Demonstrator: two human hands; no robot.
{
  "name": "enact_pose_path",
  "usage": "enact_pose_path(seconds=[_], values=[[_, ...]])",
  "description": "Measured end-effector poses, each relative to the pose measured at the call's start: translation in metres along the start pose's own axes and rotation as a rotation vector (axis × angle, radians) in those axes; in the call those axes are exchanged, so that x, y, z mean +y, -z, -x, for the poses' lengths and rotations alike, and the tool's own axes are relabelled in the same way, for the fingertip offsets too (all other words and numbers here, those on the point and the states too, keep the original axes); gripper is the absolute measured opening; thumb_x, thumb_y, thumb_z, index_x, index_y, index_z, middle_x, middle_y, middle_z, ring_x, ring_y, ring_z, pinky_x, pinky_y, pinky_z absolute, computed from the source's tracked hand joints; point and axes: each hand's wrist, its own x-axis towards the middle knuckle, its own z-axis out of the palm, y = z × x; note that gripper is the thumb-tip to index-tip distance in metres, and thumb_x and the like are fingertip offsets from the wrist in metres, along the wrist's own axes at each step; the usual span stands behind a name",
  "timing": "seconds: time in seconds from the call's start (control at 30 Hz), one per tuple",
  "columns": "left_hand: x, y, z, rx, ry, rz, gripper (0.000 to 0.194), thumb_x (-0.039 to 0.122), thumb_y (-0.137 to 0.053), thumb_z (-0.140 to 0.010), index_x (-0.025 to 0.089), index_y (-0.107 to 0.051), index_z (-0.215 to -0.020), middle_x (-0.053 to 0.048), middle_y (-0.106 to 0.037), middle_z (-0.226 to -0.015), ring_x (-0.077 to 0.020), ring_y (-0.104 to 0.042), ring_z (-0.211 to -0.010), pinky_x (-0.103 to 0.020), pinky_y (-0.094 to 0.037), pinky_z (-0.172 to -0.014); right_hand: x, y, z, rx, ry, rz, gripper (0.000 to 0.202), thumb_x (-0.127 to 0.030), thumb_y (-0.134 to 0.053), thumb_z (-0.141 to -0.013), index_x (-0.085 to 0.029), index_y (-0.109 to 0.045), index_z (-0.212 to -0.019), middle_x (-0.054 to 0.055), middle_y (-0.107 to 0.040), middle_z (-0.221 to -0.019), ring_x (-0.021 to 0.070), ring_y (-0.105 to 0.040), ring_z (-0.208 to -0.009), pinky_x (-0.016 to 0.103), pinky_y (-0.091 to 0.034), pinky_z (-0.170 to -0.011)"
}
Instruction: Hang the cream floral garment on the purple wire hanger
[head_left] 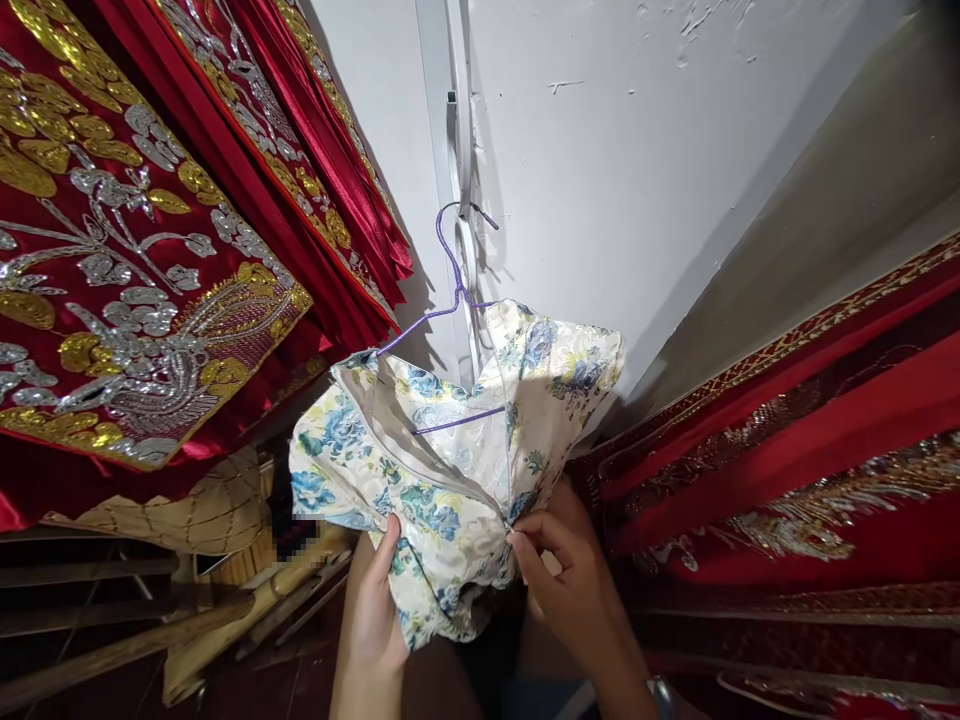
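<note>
A cream dress with blue and green flowers (442, 510) hangs on a purple wire hanger (420, 325), its zipped opening spread apart at the top. My left hand (379, 600) grips the cloth at the lower left, thumb in front and the other fingers hidden behind. With thumb and forefinger, my right hand (551, 565) pinches at the lower end of the zip opening, where the small zipper pull (509, 527) sits. The hanger's hook loops over a white metal rail (465, 240) on the wall.
Red garments with gold and silver embroidery (142, 260) hang at the left. More red beaded cloth (810, 480) fills the right side. A wooden chair-like frame (202, 640) stands at the lower left. Behind the dress rises a pale wall (600, 170).
</note>
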Motion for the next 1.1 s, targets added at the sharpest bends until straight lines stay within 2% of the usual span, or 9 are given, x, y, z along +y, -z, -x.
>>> enact_pose_path(seconds=[0.17,0.23,0.43,0.53,0.63,0.7,0.77,0.93,1.1], values=[[0.01,0.016,0.002,-0.132,-0.001,0.039,0.049,0.047,-0.029,-0.107,0.034,-0.059,-0.143,-0.002,-0.067,-0.135,-0.0251,-0.044,-0.144,-0.043,-0.02,-0.127,0.0,-0.001,-0.003,0.076,0.072,0.049,0.019,-0.03,-0.063,-0.09,-0.02,-0.067,-0.074,-0.002,-0.052,-0.061,0.0139,-0.049,-0.059,0.025,-0.039,-0.057],[0.011,0.016,0.002,-0.091,-0.008,0.014,0.047,0.047,-0.033,-0.106,0.034,-0.059,-0.143,-0.002,-0.067,-0.136,-0.0258,-0.043,-0.146,-0.043,-0.022,-0.127,-0.001,-0.002,-0.003,0.087,0.081,0.046,0.018,-0.028,-0.063,-0.089,-0.02,-0.067,-0.073,-0.003,-0.052,-0.06,0.0135,-0.049,-0.058,0.025,-0.039,-0.057],[0.013,-0.003,0.0,0.696,-0.1,-0.262,0.061,0.038,-0.058,-0.098,0.029,-0.043,-0.157,-0.007,-0.057,-0.151,-0.0302,-0.039,-0.149,-0.047,-0.034,-0.123,-0.006,-0.004,-0.004,0.042,0.066,0.01,0.016,-0.026,-0.062,-0.085,-0.02,-0.06,-0.07,-0.002,-0.052,-0.063,0.0136,-0.049,-0.06,0.024,-0.039,-0.056],[0.009,-0.005,-0.006,0.826,-0.245,-0.374,0.053,0.037,-0.072,-0.088,0.025,-0.062,-0.139,-0.008,-0.06,-0.146,-0.0311,-0.039,-0.15,-0.047,-0.031,-0.125,-0.003,-0.005,-0.005,-0.025,-0.024,-0.003,0.017,-0.028,-0.059,-0.087,-0.02,-0.058,-0.072,-0.003,-0.049,-0.063,0.0128,-0.046,-0.058,0.024,-0.037,-0.054],[-0.004,0.0,-0.012,0.877,-0.702,-0.553,0.039,0.035,-0.082,-0.077,0.02,-0.071,-0.111,-0.008,-0.069,-0.124,-0.0308,-0.053,-0.135,-0.049,-0.033,-0.122,0.003,-0.006,-0.006,-0.008,-0.091,-0.04,0.019,-0.032,-0.059,-0.087,-0.02,-0.056,-0.072,-0.004,-0.046,-0.062,0.0125,-0.044,-0.057,0.024,-0.035,-0.053],[-0.016,0.002,-0.013,0.825,-1.1,-0.746,0.031,0.032,-0.083,-0.075,0.019,-0.069,-0.099,-0.005,-0.069,-0.108,-0.027,-0.062,-0.118,-0.047,-0.042,-0.113,0.006,-0.007,-0.007,0.012,-0.127,-0.08,0.021,-0.035,-0.06,-0.086,-0.02,-0.056,-0.072,-0.004,-0.046,-0.061,0.0122,-0.044,-0.057,0.024,-0.036,-0.053],[-0.028,0.003,-0.011,0.674,-1.28,-0.993,0.021,0.027,-0.08,-0.079,0.019,-0.068,-0.094,-0.003,-0.066,-0.099,-0.0225,-0.064,-0.104,-0.042,-0.049,-0.103,0.006,-0.008,-0.007,0.015,-0.14,-0.118,0.022,-0.036,-0.062,-0.085,-0.02,-0.055,-0.071,-0.005,-0.046,-0.061,0.0117,-0.044,-0.055,0.023,-0.036,-0.052],[-0.057,-0.001,-0.015,0.229,-0.976,-1.406,0.013,0.016,-0.07,-0.088,0.021,-0.067,-0.1,-0.005,-0.067,-0.099,-0.0199,-0.064,-0.098,-0.032,-0.052,-0.089,0.0,-0.012,-0.006,0.014,-0.167,-0.184,0.024,-0.037,-0.067,-0.08,-0.02,-0.055,-0.069,-0.006,-0.045,-0.057,0.0103,-0.043,-0.051,0.022,-0.035,-0.049],[-0.071,-0.008,-0.03,0.102,-0.929,-1.399,0.017,0.01,-0.064,-0.088,0.023,-0.065,-0.1,-0.002,-0.069,-0.091,-0.0168,-0.066,-0.086,-0.027,-0.054,-0.08,-0.001,-0.016,-0.008,0.019,-0.212,-0.246,0.026,-0.039,-0.072,-0.078,-0.019,-0.057,-0.07,-0.005,-0.049,-0.057,0.0101,-0.045,-0.049,0.021,-0.033,-0.046]])
